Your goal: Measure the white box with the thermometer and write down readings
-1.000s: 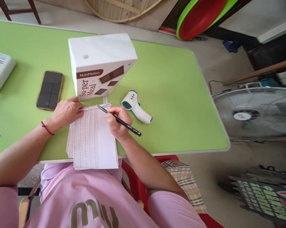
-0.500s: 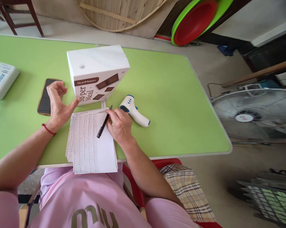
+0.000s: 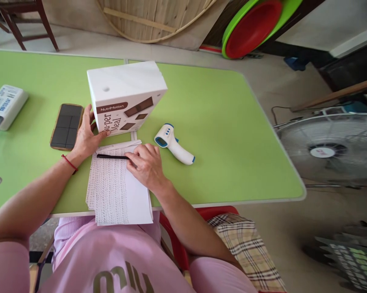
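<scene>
My left hand (image 3: 88, 136) is at the lower left corner of a white NutriMotion meal box (image 3: 127, 81), its thumb on the printed front and its fingers along the left side. The box stands upright on the green table. In my right hand (image 3: 148, 167) a black pen (image 3: 113, 156) is pinched near one end, lying sideways over the paper. Beneath it is a stack of paper sheets (image 3: 137, 203), the top one covered on its left part with rows of handwriting. Left of my left hand lies a phone (image 3: 66, 127), its screen dark.
A white and blue infrared thermometer (image 3: 175, 145) lies right of the papers. A white power bank (image 3: 7, 106) with a cable is at the table's left. Beyond the right edge of the green table (image 3: 232, 162) stands a fan (image 3: 323, 150). A red chair (image 3: 179, 244) is beside me.
My left hand has moved down and closed on the box's corner, uncovering the phone. The pen has turned from a steep slant to nearly level, pointing left. The view has shifted slightly.
</scene>
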A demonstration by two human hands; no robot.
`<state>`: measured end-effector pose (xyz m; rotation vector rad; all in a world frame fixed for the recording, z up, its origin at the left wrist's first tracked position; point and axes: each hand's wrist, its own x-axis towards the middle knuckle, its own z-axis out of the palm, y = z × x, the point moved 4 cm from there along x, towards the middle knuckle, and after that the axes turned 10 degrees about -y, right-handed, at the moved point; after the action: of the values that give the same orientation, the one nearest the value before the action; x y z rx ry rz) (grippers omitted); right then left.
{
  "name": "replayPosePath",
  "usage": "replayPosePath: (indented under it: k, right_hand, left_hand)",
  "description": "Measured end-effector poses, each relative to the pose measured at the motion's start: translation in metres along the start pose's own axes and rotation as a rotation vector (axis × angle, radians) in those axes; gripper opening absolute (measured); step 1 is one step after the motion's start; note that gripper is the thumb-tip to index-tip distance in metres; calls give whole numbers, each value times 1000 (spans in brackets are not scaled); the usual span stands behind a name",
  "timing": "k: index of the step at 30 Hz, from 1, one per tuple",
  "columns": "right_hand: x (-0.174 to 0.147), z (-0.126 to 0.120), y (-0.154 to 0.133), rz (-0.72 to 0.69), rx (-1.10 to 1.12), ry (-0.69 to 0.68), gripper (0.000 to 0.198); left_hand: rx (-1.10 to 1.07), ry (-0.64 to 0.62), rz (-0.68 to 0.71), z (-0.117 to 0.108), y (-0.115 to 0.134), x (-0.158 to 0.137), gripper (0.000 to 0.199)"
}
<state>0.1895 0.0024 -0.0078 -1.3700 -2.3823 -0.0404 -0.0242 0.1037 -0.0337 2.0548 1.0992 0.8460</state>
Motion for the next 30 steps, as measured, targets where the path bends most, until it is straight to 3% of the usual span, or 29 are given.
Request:
replayPosePath:
  k: [4,8,11,13,15,17,18,21,23,26,28,30]
  right_hand:
    - [0,2,-1,-31,34,-23,20]
    - [1,0,-1,-52,142,-22,19]
    - [0,-11,1,-110,240,160,14]
    - [-2,-19,10,-77,272,312,19]
    - [-4,-25,28,67,247,405,22]
    - [-8,-26,53,315,157,393,18]
    - [-10,-25,66,459,99,340,18]
    - [-21,-20,99,776,-10,88,47]
    - [-28,-17,111,860,-30,-63,57]
    - [-36,-16,118,894,-13,-190,45]
    - [-37,-18,118,923,38,-186,37]
    - [-34,-22,115,952,144,-71,37]
  left_hand:
    - [-216,100,11,-4,8,-2,96]
    - [-235,104,-24,-4,20,-8,93]
    - [-234,102,-80,-3,25,-13,93]
    - [-213,93,-109,-2,27,-15,91]
    - [-197,88,-115,-2,29,-16,87]
    - [-209,87,-101,-3,31,-17,84]
    - [-219,84,-89,-3,32,-17,83]
    - [-239,51,-61,-3,34,-18,82]
    - [-216,30,-63,-3,34,-18,84]
    - [-161,11,-52,-4,35,-17,87]
    - [-127,-1,-15,-6,39,-16,85]
    - [-96,-17,-1,-7,43,-15,81]
